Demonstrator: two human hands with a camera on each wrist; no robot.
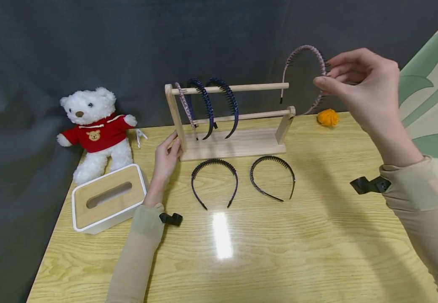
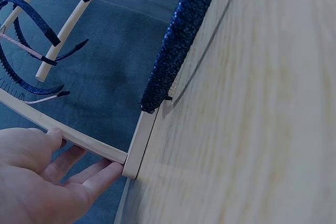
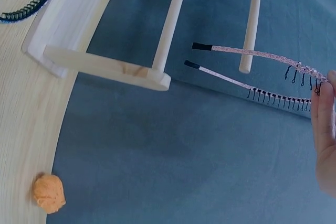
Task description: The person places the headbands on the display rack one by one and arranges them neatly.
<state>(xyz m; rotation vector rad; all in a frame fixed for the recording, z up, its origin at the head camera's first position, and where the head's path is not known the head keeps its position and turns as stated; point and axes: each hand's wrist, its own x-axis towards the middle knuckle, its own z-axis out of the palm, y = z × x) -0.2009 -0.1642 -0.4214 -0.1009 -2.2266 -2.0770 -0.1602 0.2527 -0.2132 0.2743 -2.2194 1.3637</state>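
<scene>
In the head view a pink beaded headband with small teeth [image 1: 305, 47] is pinched between the thumb and fingertips of my right hand [image 1: 366, 80]. Its loop stands around the free right end of the upper rod [image 1: 260, 87]; both dark-tipped ends show in the right wrist view. My left hand [image 1: 167, 159] touches the lower part of the wooden rack's left upright [image 1: 175, 113], fingers extended along its outer side. On the upper rod hang another pink headband [image 1: 186, 104] and two dark blue sequined headbands [image 1: 207, 103], near the left upright.
Two dark headbands [image 1: 214, 161] lie on the table before the rack's base [image 1: 237, 145]. At left are a white teddy bear [image 1: 99, 120] in red, a tissue box [image 1: 109, 198] and a small white clip [image 1: 140, 136]. An orange pompom-like ball [image 1: 327, 118] sits right of the rack.
</scene>
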